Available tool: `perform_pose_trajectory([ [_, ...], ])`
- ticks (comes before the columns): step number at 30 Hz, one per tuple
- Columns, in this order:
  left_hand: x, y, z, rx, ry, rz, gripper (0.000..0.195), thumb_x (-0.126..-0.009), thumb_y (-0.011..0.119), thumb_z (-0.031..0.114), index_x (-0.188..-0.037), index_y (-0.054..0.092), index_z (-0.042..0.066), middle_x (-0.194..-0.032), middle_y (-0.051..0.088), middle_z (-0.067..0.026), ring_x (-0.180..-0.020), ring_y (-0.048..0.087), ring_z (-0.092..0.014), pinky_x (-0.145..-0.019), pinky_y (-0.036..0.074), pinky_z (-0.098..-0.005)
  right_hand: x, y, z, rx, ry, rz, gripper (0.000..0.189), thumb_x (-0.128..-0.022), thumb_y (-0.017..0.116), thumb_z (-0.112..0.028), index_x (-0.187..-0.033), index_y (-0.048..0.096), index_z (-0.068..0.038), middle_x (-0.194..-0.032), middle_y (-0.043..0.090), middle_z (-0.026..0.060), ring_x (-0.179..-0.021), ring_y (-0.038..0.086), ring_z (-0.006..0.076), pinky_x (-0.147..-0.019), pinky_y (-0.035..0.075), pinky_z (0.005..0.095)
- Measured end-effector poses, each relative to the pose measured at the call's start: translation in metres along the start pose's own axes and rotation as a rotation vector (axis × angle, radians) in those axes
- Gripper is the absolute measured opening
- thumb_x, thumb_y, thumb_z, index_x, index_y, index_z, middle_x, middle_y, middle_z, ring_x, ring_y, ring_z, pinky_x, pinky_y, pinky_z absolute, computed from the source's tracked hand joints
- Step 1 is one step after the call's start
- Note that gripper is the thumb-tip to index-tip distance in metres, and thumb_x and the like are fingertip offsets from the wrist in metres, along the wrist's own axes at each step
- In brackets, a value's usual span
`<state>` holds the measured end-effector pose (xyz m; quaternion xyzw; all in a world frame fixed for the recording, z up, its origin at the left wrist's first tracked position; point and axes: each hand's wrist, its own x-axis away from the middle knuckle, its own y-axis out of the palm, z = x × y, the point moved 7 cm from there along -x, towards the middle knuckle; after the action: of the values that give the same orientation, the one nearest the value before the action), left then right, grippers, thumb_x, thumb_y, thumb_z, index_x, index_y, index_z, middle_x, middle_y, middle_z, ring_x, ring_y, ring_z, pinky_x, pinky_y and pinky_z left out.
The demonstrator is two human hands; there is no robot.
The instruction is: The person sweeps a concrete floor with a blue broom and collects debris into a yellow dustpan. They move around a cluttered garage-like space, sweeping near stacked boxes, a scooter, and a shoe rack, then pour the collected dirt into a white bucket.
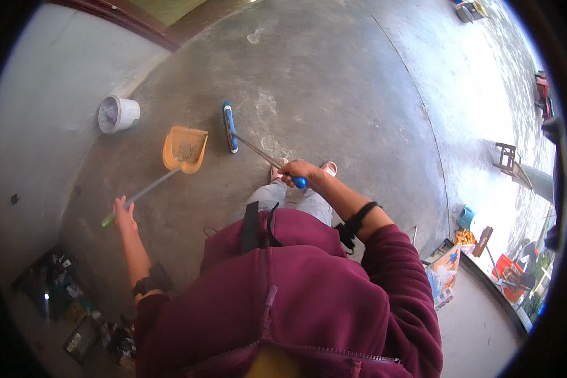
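Observation:
My left hand (pixel 124 215) grips the long handle of an orange dustpan (pixel 188 146) near its green end. The pan lies on the concrete floor at the left, with some debris in it. In my right hand (pixel 295 172) is the metal handle of a blue broom (pixel 231 127), held just below its blue end cap. The broom head rests on the floor to the right of the dustpan, apart from it, beyond my feet.
A white bucket (pixel 126 115) stands by the left wall. Assorted items (pixel 68 279) lie at the lower left. At the right are a wooden stool (pixel 506 156), a teal bucket (pixel 466 218) and a container of orange-yellow pieces (pixel 464 237). A doorway is at the top left.

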<state>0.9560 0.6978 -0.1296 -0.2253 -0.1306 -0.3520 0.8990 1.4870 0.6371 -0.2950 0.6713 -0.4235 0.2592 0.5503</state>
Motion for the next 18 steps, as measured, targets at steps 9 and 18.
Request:
perform_pose_trajectory([
  [9, -0.018, -0.033, -0.019, -0.023, 0.001, 0.103, 0.045, -0.086, 0.048, 0.025, -0.121, 0.034, -0.001, -0.113, 0.049, -0.0132, -0.107, 0.046, -0.021, -0.087, 0.043, -0.0340, 0.028, -0.088, -0.011, -0.250, 0.025, 0.122, 0.022, -0.083, 0.044, -0.010, -0.062, 0.038, -0.009, -0.051, 0.037, 0.0001, -0.042, 0.036, 0.0096, -0.037, 0.030, 0.0215],
  [18, -0.026, -0.002, -0.073, 0.074, -0.157, 0.149, 0.041, -0.085, 0.050, 0.021, -0.118, 0.039, 0.000, -0.111, 0.051, -0.0104, -0.104, 0.048, -0.019, -0.083, 0.045, -0.0343, 0.139, -0.138, -0.015, -0.406, 0.077, 0.433, 0.018, -0.080, 0.049, -0.007, -0.064, 0.040, -0.005, -0.055, 0.042, 0.0023, -0.042, 0.042, 0.0093, -0.036, 0.034, 0.0213],
])
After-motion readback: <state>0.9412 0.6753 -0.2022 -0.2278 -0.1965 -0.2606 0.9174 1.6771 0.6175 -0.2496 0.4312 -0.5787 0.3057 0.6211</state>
